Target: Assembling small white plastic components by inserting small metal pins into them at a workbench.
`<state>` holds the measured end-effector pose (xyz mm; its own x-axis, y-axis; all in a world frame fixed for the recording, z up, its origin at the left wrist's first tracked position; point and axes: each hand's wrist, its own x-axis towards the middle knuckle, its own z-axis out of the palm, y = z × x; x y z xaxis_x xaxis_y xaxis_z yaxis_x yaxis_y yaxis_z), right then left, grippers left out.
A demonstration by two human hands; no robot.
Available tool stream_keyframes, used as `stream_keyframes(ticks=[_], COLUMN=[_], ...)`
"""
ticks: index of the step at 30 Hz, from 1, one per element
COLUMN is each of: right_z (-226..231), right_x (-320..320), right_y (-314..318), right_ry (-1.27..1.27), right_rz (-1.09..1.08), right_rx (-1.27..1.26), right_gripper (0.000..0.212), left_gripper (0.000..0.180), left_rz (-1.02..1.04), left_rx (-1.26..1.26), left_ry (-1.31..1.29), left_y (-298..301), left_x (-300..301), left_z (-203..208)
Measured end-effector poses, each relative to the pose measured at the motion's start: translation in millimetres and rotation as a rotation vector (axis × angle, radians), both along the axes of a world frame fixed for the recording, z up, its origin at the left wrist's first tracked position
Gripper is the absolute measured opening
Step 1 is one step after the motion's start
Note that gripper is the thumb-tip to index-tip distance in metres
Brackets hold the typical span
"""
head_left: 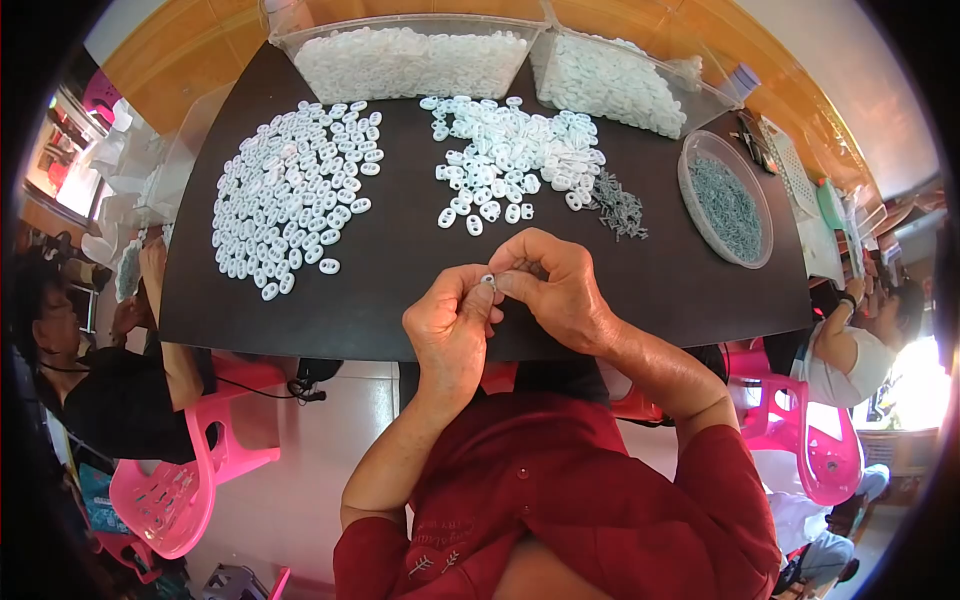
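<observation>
My left hand (447, 322) is closed in a pinch on a small white plastic piece (488, 280), at the front middle of the dark table. Meeting it from the other side, my right hand (556, 288) pinches at the same piece with thumb and forefinger. Whether a second tiny part sits between the fingertips, I cannot tell. Ahead of my hands lies a loose pile of white oval two-holed pieces (515, 150). Small grey pin-like parts (620, 207) are heaped at that pile's right edge. To the left, many similar white ovals (290, 195) are spread in a single layer.
Two clear bins (400, 25) (715, 97) full of white pieces stand along the table's far edge. A round clear tub (690, 190) of grey parts sits at the right. People on pink plastic chairs (215, 450) are at both sides of the dark table (400, 230).
</observation>
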<state>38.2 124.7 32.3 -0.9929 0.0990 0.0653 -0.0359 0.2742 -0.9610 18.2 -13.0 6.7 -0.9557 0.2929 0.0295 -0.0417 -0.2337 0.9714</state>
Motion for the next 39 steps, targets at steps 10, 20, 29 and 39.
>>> stream_keyframes(ticks=[10, 20, 29, 39], right_z=[2, -16, -19, -3], right_x=[-2, -10, -16, -12], right_y=[21, 53, 52, 44], right_ry=[0.068, 0.45, 0.443, -0.136], right_rz=[-0.03, -0.028, 0.038, 0.148], right_rx=[0.047, 0.859, 0.89, -0.259], right_gripper=[0.009, 0.025, 0.015, 0.015], left_gripper=[0.008, 0.009, 0.014, 0.018], left_rz=[-0.053, 0.027, 0.019, -0.022], left_rx=[0.093, 0.093, 0.09, 0.117], left_ry=[-0.142, -0.072, -0.095, -0.118], left_y=[-5, -13, -12, -8], left_x=[-9, -21, -21, -14], left_z=[-1, 2, 4, 9])
